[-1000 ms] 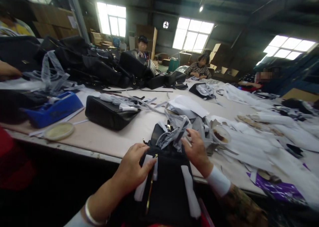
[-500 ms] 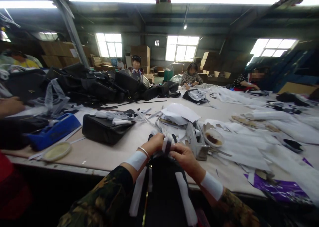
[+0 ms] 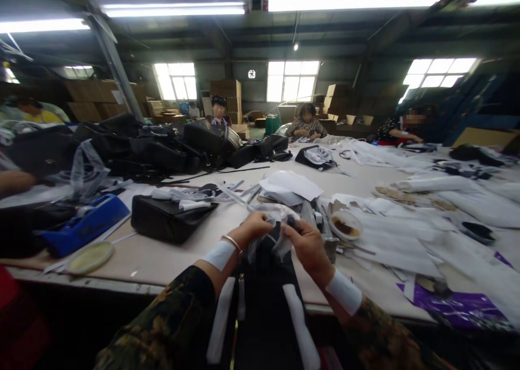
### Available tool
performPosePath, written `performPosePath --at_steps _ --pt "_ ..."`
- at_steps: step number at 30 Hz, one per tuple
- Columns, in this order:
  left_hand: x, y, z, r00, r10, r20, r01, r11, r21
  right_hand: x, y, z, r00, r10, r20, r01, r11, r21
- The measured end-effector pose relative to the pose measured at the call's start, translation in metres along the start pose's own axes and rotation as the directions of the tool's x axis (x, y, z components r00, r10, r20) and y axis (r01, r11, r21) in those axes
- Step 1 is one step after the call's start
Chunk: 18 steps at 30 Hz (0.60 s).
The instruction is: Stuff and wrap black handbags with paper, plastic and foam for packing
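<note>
A black bag point(image 3: 264, 310) with white paper-wrapped straps lies over the table's near edge in front of me. My left hand point(image 3: 254, 228) and my right hand point(image 3: 307, 246) meet just above its top. Both are closed on a crumpled piece of clear plastic wrapping point(image 3: 273, 234) stretched between them.
Another black bag point(image 3: 168, 218), a blue tape dispenser point(image 3: 83, 225) and a round lid point(image 3: 84, 257) lie to the left. A grey tape dispenser point(image 3: 320, 224), a small bowl point(image 3: 345, 226) and white paper point(image 3: 406, 240) cover the right. Black bags point(image 3: 162, 148) pile up at the back; several people sit beyond.
My left hand left the bag's zipper and rose to meet my right hand. Both now grip the plastic wrapping above the bag. The camera tilted upward.
</note>
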<state>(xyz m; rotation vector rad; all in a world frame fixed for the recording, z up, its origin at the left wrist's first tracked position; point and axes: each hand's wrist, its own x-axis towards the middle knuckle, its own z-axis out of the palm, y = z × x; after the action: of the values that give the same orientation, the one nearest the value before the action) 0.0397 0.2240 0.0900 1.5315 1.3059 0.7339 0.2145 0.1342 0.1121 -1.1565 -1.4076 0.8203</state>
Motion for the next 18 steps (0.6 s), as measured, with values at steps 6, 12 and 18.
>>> performPosePath --at_steps 6,12,18 --pt "-0.047 -0.016 -0.055 0.989 -0.122 -0.08 0.068 0.872 -0.485 0.015 0.037 -0.011 0.996 0.069 0.048 -0.045 0.92 -0.389" --pt "-0.108 -0.015 -0.055 0.996 -0.001 -0.087 -0.062 0.691 -0.72 -0.003 0.015 -0.018 0.904 0.182 0.387 0.103 0.786 -0.609" --pt "-0.13 0.012 -0.025 0.957 0.287 0.048 -0.223 0.829 -0.513 -0.002 -0.032 0.016 0.76 0.141 0.635 -0.261 0.96 0.099"
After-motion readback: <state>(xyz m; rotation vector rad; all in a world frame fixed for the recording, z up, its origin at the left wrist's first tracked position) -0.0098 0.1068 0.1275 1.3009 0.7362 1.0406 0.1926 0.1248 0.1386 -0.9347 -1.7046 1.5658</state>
